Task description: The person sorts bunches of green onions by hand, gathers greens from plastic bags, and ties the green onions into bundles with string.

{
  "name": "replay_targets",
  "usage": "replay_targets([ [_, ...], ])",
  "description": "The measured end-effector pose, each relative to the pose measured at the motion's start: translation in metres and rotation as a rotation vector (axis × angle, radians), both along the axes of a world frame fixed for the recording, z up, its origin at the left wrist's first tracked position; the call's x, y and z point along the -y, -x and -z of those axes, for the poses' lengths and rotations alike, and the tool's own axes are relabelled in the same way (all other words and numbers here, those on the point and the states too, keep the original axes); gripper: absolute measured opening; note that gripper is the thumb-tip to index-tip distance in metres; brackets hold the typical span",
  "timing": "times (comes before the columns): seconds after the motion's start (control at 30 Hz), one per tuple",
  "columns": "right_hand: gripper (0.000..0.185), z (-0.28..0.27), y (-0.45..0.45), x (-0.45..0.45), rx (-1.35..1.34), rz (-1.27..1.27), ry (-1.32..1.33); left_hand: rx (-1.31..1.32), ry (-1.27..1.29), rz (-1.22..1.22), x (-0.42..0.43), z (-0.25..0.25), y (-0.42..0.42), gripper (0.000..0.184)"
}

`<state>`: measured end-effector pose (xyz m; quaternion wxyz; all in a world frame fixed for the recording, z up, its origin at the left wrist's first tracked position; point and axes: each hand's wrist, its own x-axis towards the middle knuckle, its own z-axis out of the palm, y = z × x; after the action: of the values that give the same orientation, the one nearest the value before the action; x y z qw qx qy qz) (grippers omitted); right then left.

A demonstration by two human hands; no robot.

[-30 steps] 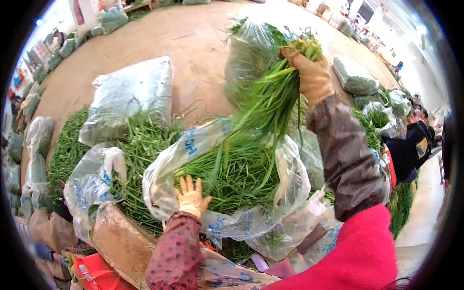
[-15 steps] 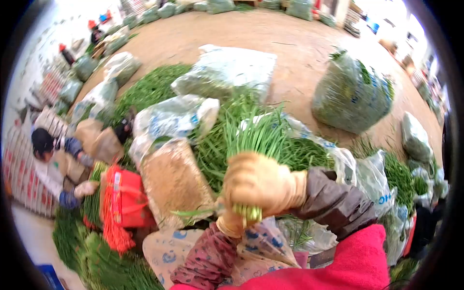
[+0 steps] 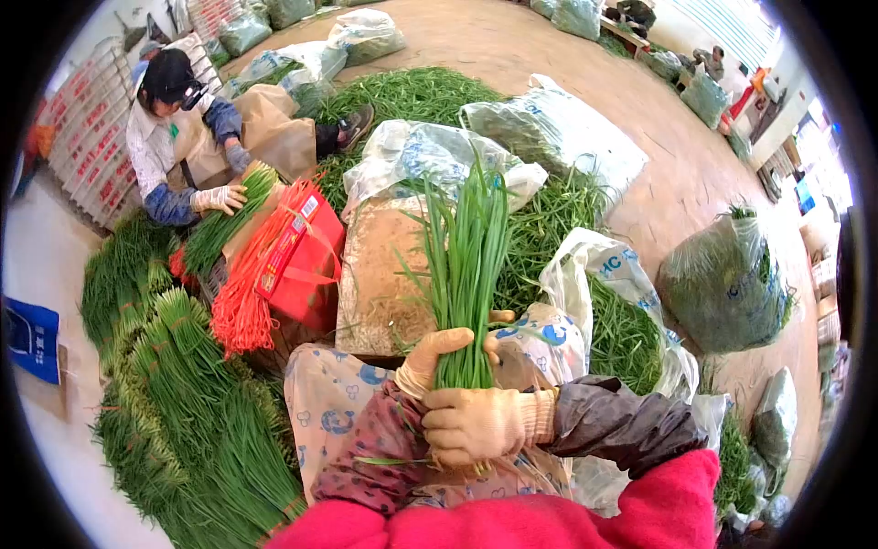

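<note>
A bunch of long green stalks (image 3: 468, 247) stands upright in front of my chest, its leaf tips pointing away and its cut ends low near my lap. My gloved left hand (image 3: 437, 359) is wrapped round the middle of the bunch. Just below it my gloved right hand (image 3: 480, 425) closes round the lower stalks. Beyond the bunch lies a dusty board (image 3: 380, 274). An open plastic bag (image 3: 599, 256) with loose green stalks (image 3: 624, 339) is to the right of my hands. Patterned plastic (image 3: 338, 403) covers my lap.
Red strings (image 3: 251, 302) hang over a red box (image 3: 315, 274) at the left. Tied green bundles (image 3: 197, 393) are heaped at the lower left. A co-worker (image 3: 169, 137) holds stalks at the upper left. A full bag (image 3: 727, 284) stands right.
My view has swung left. The bunch, earlier raised in my right hand over the open bag, is now upright between both hands. My left hand has left the bag and holds the bunch.
</note>
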<state>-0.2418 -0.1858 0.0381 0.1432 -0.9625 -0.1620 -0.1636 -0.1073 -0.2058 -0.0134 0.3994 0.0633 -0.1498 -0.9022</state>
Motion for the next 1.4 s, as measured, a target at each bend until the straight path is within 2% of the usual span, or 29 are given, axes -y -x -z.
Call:
replay_targets([
  [0.03, 0.021, -0.001, 0.003, 0.003, -0.008, -0.010, -0.001, 0.070, -0.026, -0.087, 0.001, 0.005, -0.003, 0.065],
  [0.13, 0.032, -0.055, 0.018, 0.028, -0.005, 0.324, -0.098, 0.191, -0.174, -0.260, 0.002, -0.005, -0.021, 0.046],
  [0.17, 0.041, -0.076, 0.028, 0.040, -0.116, 0.449, -0.243, 0.181, -0.152, -0.309, 0.006, -0.007, -0.025, 0.044],
  [0.23, 0.046, -0.048, 0.064, 0.053, 0.074, 0.807, -0.830, 0.239, -0.069, -0.306, 0.014, -0.003, -0.037, 0.042],
  [0.3, 0.043, -0.029, 0.071, 0.075, -0.385, 0.942, -0.952, 0.303, 0.024, -0.275, 0.024, -0.008, -0.038, 0.039],
  [0.33, 0.048, -0.013, 0.070, 0.084, -0.594, 0.911, -0.952, 0.397, 0.077, -0.263, 0.029, -0.015, -0.037, 0.038],
  [0.37, 0.061, -0.011, 0.062, 0.087, -0.704, 0.889, -0.951, 0.486, 0.129, -0.256, 0.035, -0.019, -0.034, 0.038],
  [0.43, 0.077, 0.008, 0.050, 0.099, -0.697, 0.817, -1.111, 0.475, 0.171, -0.229, 0.048, -0.021, -0.030, 0.037],
  [0.47, 0.085, 0.025, 0.043, 0.109, -0.481, 0.749, -1.097, 0.543, 0.247, -0.195, 0.052, -0.022, -0.030, 0.038],
  [0.5, 0.078, 0.014, 0.039, 0.121, -0.456, 0.851, -1.126, 0.612, 0.317, -0.158, 0.056, -0.023, -0.030, 0.039],
  [0.53, 0.072, 0.015, 0.037, 0.134, -0.281, 0.811, -1.229, 0.679, 0.416, -0.237, 0.068, -0.001, -0.027, 0.051],
  [0.57, 0.066, 0.017, 0.035, 0.146, -0.103, 0.768, -1.325, 0.683, 0.408, -0.229, 0.071, -0.007, -0.029, 0.051],
  [0.63, 0.052, 0.012, 0.017, 0.163, 0.291, 0.534, -1.564, 0.903, 0.647, -0.213, 0.075, -0.047, -0.032, 0.057],
  [0.73, 0.043, -0.019, -0.002, 0.171, 0.279, 0.811, -1.448, 1.284, 0.966, -0.466, 0.098, -0.072, -0.035, 0.055],
  [0.77, 0.043, -0.026, -0.011, 0.167, 0.334, 0.827, -1.450, 1.283, 0.919, -0.485, 0.106, -0.052, -0.038, 0.051],
  [0.8, 0.044, -0.021, -0.016, 0.171, 0.275, 0.876, -1.437, 1.127, 0.881, -0.590, 0.115, -0.037, -0.039, 0.046],
  [0.83, 0.046, -0.016, -0.019, 0.176, 0.221, 0.922, -1.421, 1.215, 0.803, -0.514, 0.120, -0.026, -0.047, 0.046],
  [0.87, 0.046, -0.009, -0.023, 0.180, 0.216, 0.922, -1.426, 1.154, 0.754, -0.469, 0.126, -0.011, -0.052, 0.046],
  [0.93, 0.050, 0.008, -0.029, 0.187, 0.090, 0.994, -1.040, 1.096, 0.690, -0.422, 0.139, 0.023, -0.064, 0.046],
  [0.97, 0.057, 0.012, -0.029, 0.193, -0.198, 0.984, -0.997, 1.303, 0.823, -0.432, 0.146, 0.038, -0.069, 0.045],
  [1.03, 0.063, 0.051, -0.032, 0.206, -0.373, 0.997, -0.638, 1.508, 0.946, -0.436, 0.150, 0.047, -0.072, 0.045],
  [1.07, 0.063, 0.048, -0.033, 0.205, -0.384, 0.992, -0.640, 1.385, 0.948, -0.532, 0.149, 0.043, -0.072, 0.041],
  [1.13, 0.074, 0.038, -0.032, 0.197, -0.096, 1.077, -0.699, 1.193, 0.711, -0.479, 0.157, 0.075, -0.073, 0.046],
  [1.17, 0.071, 0.059, -0.030, 0.208, -0.093, 1.026, -0.563, 1.100, 0.589, -0.464, 0.162, 0.092, -0.074, 0.048],
  [1.2, 0.069, 0.038, -0.034, 0.201, -0.129, 1.021, -0.681, 0.780, 0.257, -0.466, 0.155, 0.063, -0.062, 0.042],
  [1.23, 0.067, 0.015, -0.041, 0.194, -0.162, 1.016, -0.793, 0.793, 0.237, -0.472, 0.150, 0.045, -0.059, 0.044],
  [1.3, 0.058, 0.028, -0.057, 0.188, -0.007, 1.182, -0.982, 0.818, 0.196, -0.485, 0.138, 0.011, -0.053, 0.047],
  [1.33, 0.046, 0.028, -0.062, 0.188, 0.011, 1.309, -0.957, 0.954, 0.516, -0.464, 0.146, 0.016, -0.057, 0.060],
  [1.4, 0.042, 0.026, -0.066, 0.194, 0.133, 1.289, -1.023, 1.463, 0.800, -0.571, 0.141, 0.019, -0.062, 0.081],
])
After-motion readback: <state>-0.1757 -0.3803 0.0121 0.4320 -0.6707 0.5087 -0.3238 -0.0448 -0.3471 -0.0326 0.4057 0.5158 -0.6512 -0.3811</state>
